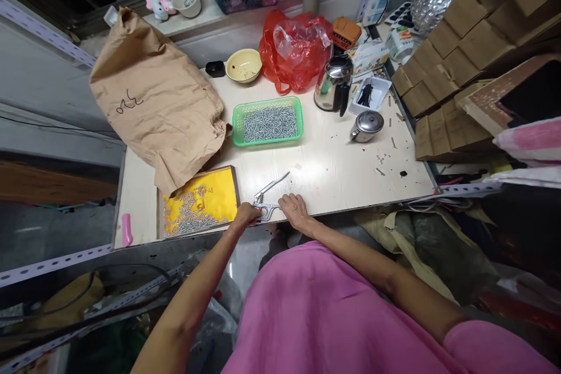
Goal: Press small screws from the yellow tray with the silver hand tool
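Note:
A small metal hand tool (pixel 270 208) with a long raised lever lies at the table's front edge. My left hand (pixel 246 215) is closed on its left end, where a bit of red shows. At the tool's right end rests my right hand (pixel 295 210), palm down, its fingers lying on the table and touching or nearly touching the metal. Left of my left hand is a yellow-bottomed tray (pixel 219 187) with many small metal pins. Farther back, a green basket (pixel 238 127) holds a heap of similar pins.
A large brown paper bag (pixel 158 93) leans over the table's left side. Behind are a cream bowl (pixel 243 66), a red plastic bag (pixel 293 52) and a steel kettle (pixel 335 83). A lidded metal pot (pixel 367 126) and cardboard boxes (pixel 464 52) stand at right.

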`<state>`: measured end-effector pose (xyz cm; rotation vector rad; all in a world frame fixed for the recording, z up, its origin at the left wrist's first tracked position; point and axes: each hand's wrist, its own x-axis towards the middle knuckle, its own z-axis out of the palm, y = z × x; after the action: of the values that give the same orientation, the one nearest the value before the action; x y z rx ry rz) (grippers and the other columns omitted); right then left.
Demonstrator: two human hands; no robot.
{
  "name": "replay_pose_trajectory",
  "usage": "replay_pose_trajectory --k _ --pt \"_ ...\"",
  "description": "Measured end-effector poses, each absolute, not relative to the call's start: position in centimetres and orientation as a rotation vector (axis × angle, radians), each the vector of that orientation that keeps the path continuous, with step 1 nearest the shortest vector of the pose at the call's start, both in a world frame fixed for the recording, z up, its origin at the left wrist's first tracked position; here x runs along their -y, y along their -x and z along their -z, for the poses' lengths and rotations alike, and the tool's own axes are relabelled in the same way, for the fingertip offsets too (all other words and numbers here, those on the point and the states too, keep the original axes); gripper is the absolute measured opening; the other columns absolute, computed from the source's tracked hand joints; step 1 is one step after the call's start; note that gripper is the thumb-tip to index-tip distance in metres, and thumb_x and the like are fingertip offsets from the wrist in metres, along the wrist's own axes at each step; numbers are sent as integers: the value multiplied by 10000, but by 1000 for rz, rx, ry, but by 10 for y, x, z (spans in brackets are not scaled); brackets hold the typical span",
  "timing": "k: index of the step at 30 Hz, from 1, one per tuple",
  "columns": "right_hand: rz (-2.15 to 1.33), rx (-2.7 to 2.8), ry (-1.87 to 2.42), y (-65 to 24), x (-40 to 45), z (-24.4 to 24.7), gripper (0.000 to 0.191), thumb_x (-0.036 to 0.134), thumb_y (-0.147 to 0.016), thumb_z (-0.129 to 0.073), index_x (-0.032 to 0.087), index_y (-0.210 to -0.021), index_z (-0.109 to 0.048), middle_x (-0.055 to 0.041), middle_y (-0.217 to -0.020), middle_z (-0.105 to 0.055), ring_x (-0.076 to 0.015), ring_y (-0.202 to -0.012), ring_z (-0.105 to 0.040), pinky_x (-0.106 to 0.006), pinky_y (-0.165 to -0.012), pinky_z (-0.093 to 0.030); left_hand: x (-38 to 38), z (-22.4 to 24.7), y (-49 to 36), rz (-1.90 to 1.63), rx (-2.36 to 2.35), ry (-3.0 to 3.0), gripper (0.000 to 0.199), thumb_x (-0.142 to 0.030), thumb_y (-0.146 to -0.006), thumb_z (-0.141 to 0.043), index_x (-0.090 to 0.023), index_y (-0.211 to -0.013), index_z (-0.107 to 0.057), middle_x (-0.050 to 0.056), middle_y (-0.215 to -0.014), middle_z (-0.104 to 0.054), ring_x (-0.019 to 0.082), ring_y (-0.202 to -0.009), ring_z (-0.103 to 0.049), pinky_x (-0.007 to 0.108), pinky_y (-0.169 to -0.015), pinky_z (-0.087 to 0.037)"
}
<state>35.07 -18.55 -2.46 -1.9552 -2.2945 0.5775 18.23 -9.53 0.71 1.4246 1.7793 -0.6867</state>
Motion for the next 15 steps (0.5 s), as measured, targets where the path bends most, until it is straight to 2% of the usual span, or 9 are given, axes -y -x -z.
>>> replay_pose_trajectory --k 4,9,15 --pt "-567 2265 1973 -348 187 28 174 126 -894 -504 193 -1022 -601 -93 -1031 -615 -222 -959 -510 -340 -770 -349 102 -16 -183 648 -1759 -1443 216 -301 -729 -617 -135 -593 -636 40 -454 -563 152 -509 -597 203 -505 -407" --pt "-535 2239 2031 -344 190 27 138 176 -911 -507 182 -1011 -603 -100 -1019 -616 -224 -948 -511 -334 -762 -348 98 -26 -185 733 -1734 -1657 143 -249 -644 -686 -140 -736 -692 78 -614 -673 189 -648 -668 221 -593 -456" --pt "-492 2183 2107 -338 192 22 132 235 -918 -522 184 -1001 -612 -95 -998 -621 -227 -950 -518 -336 -756 -351 90 -21 -184 748 -1646 -1592 139 -218 -616 -698 -115 -703 -668 77 -602 -665 180 -531 -642 232 -536 -471"
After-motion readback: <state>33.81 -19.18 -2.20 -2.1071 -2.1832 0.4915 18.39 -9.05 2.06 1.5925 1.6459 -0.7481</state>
